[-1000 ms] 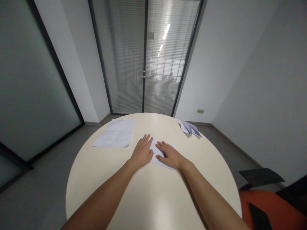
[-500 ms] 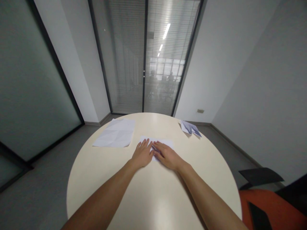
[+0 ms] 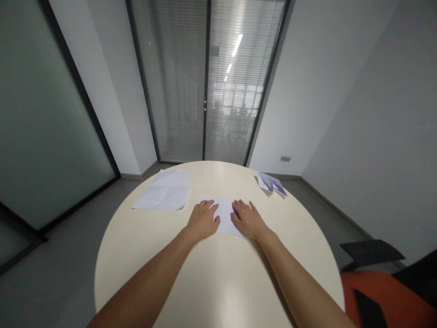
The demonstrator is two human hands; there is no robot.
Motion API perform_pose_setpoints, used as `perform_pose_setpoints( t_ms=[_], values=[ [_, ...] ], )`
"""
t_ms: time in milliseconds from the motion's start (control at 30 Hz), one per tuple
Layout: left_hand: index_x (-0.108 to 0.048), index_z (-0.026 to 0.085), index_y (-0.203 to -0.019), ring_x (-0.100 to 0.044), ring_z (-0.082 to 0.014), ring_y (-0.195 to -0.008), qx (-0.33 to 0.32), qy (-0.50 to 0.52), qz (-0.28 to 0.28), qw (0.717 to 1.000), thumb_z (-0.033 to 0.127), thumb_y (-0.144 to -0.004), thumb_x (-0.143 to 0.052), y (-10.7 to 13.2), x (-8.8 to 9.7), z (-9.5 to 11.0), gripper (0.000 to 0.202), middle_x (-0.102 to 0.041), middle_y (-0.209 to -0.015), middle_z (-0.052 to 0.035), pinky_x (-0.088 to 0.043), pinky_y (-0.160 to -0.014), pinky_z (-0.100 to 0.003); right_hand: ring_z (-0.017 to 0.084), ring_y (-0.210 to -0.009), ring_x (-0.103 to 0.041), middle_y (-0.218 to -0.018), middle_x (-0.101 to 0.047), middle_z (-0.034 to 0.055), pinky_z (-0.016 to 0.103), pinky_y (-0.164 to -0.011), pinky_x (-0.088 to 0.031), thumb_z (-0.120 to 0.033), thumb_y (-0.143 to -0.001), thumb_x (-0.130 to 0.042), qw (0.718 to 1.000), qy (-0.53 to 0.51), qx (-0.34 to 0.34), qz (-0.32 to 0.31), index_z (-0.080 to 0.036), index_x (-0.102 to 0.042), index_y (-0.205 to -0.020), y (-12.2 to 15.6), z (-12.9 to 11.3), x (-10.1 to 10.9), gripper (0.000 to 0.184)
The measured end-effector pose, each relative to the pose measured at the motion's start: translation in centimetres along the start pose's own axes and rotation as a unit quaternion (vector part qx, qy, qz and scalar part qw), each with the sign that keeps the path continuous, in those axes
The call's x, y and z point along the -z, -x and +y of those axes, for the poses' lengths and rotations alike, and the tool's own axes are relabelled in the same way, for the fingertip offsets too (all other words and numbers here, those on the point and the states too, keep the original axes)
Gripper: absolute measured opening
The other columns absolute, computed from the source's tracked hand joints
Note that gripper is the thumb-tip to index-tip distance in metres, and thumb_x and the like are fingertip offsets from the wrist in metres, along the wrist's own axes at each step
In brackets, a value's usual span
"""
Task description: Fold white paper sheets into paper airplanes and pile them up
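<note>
A white sheet of paper [image 3: 225, 217] lies flat on the round table in front of me, partly covered by both hands. My left hand [image 3: 203, 219] rests on its left part, palm down, fingers apart and slightly bent. On the right part lies my right hand [image 3: 247, 219], also palm down with its fingers a little spread. A strip of the sheet shows between the two hands. Neither hand grips the paper.
The cream round table [image 3: 205, 282] fills the middle. Creased white sheets [image 3: 165, 189] lie at its far left. A folded paper [image 3: 271, 183] stands partly raised at the far right edge. An orange chair [image 3: 382, 296] with black armrests is at the lower right.
My right hand has slid to the right across the paper, away from my left hand, uncovering the sheet's middle. My left hand stays in place, its fingers slightly more bent.
</note>
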State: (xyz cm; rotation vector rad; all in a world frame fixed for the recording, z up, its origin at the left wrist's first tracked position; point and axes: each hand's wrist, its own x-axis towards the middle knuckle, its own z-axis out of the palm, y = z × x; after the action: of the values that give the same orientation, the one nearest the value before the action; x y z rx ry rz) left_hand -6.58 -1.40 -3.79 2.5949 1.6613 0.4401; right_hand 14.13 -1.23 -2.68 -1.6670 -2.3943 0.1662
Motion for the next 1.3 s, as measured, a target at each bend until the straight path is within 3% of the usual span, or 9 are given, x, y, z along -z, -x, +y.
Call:
perform_pose_setpoints(
  t_ms=[67, 167, 300, 467, 700, 833, 1033, 1133, 1300],
  values=[
    [-0.057, 0.019, -0.136, -0.046, -0.029, -0.134, -0.006, 0.006, 0.012, 1.0, 0.038, -0.091, -0.049, 0.2, 0.3, 0.3, 0.05, -0.053, -0.146, -0.0117, -0.036, -0.112, -0.045, 0.029, -0.146, -0.036, -0.154, -0.044, 0.0165, 0.053, -0.12, -0.024, -0.028, -0.097, -0.042, 0.998, -0.028, 0.055, 0.004, -0.013, -0.047, -0.147, -0.1, -0.4, -0.2, 0.052],
    [-0.049, 0.017, -0.143, -0.039, -0.0264, -0.142, -0.027, 0.03, -0.009, 0.999, 0.037, -0.092, -0.046, 0.2, 0.2, 0.4, 0.055, -0.047, -0.152, -0.0112, -0.028, -0.119, -0.043, 0.026, -0.148, -0.031, -0.159, -0.037, 0.0144, 0.049, -0.12, -0.028, -0.029, -0.1, -0.034, 0.991, -0.062, 0.115, -0.018, -0.013, -0.039, -0.153, -0.2, -1.0, -0.9, 0.055],
    [-0.033, 0.018, -0.154, -0.024, -0.027, -0.151, -0.034, 0.052, -0.065, 0.996, 0.04, -0.098, -0.036, 0.0, -0.4, 0.3, 0.06, -0.031, -0.163, -0.0073, -0.019, -0.123, -0.048, 0.028, -0.152, -0.021, -0.163, -0.026, 0.0122, 0.05, -0.122, -0.02, -0.037, -0.103, -0.027, 0.994, -0.044, 0.081, -0.051, -0.011, -0.03, -0.157, -0.1, -0.9, -1.4, 0.06],
    [-0.036, 0.017, -0.154, -0.021, -0.0304, -0.152, -0.021, 0.047, -0.068, 0.996, 0.046, -0.1, -0.033, -0.2, -0.7, 0.1, 0.061, -0.028, -0.164, -0.0085, -0.018, -0.124, -0.05, 0.03, -0.153, -0.015, -0.165, -0.019, 0.0097, 0.051, -0.123, -0.017, -0.053, -0.102, -0.027, 0.997, -0.023, 0.017, -0.068, -0.014, -0.027, -0.158, -0.1, -0.3, -1.0, 0.068],
    [-0.039, 0.019, -0.153, -0.022, -0.031, -0.151, -0.019, 0.047, -0.058, 0.997, 0.049, -0.101, -0.034, -0.4, -1.0, -0.6, 0.06, -0.029, -0.163, -0.0088, -0.02, -0.123, -0.049, 0.028, -0.154, -0.01, -0.166, -0.014, 0.0058, 0.055, -0.123, -0.01, -0.059, -0.101, -0.022, 0.995, -0.013, -0.038, -0.088, -0.02, -0.021, -0.16, 0.3, -0.2, -0.4, 0.071],
    [-0.044, 0.017, -0.149, -0.026, -0.0333, -0.15, 0.014, 0.035, -0.032, 0.999, 0.048, -0.101, -0.039, -0.7, -1.1, -1.3, 0.058, -0.034, -0.161, -0.013, -0.022, -0.121, -0.052, 0.032, -0.154, -0.005, -0.167, -0.009, 0.0083, 0.06, -0.121, -0.001, -0.073, -0.095, -0.027, 0.994, -0.015, -0.023, -0.102, -0.026, -0.022, -0.16, 0.4, -0.1, -0.2, 0.081],
    [-0.057, 0.016, -0.135, -0.052, -0.0276, -0.131, 0.027, 0.034, 0.065, 0.997, 0.028, -0.098, -0.047, -0.9, -0.4, -1.6, 0.04, -0.056, -0.144, -0.0133, -0.037, -0.112, -0.042, 0.04, -0.153, -0.004, -0.167, -0.008, 0.0112, 0.064, -0.118, 0.005, -0.085, -0.083, -0.037, 0.993, -0.021, 0.007, -0.115, -0.032, -0.024, -0.159, 0.4, -0.1, 0.2, 0.093],
    [-0.059, 0.017, -0.133, -0.055, -0.0285, -0.125, 0.004, 0.057, 0.069, 0.996, 0.036, -0.096, -0.051, -0.7, -0.6, -1.3, 0.042, -0.06, -0.138, -0.0122, -0.042, -0.108, -0.042, 0.039, -0.153, -0.005, -0.167, -0.009, 0.0126, 0.063, -0.119, 0.003, -0.085, -0.084, -0.036, 0.994, -0.02, -0.005, -0.104, -0.029, -0.026, -0.159, 0.4, -0.1, 0.1, 0.094],
    [-0.059, 0.018, -0.134, -0.047, -0.0325, -0.135, -0.002, 0.058, 0.05, 0.997, 0.044, -0.094, -0.055, -0.6, -1.1, -1.2, 0.048, -0.053, -0.146, -0.015, -0.034, -0.115, -0.048, 0.038, -0.153, -0.003, -0.167, -0.007, 0.0136, 0.063, -0.118, 0.006, -0.086, -0.083, -0.035, 0.994, -0.016, -0.012, -0.104, -0.027, -0.024, -0.159, 0.3, 0.1, 0.2, 0.097]
  ],
)
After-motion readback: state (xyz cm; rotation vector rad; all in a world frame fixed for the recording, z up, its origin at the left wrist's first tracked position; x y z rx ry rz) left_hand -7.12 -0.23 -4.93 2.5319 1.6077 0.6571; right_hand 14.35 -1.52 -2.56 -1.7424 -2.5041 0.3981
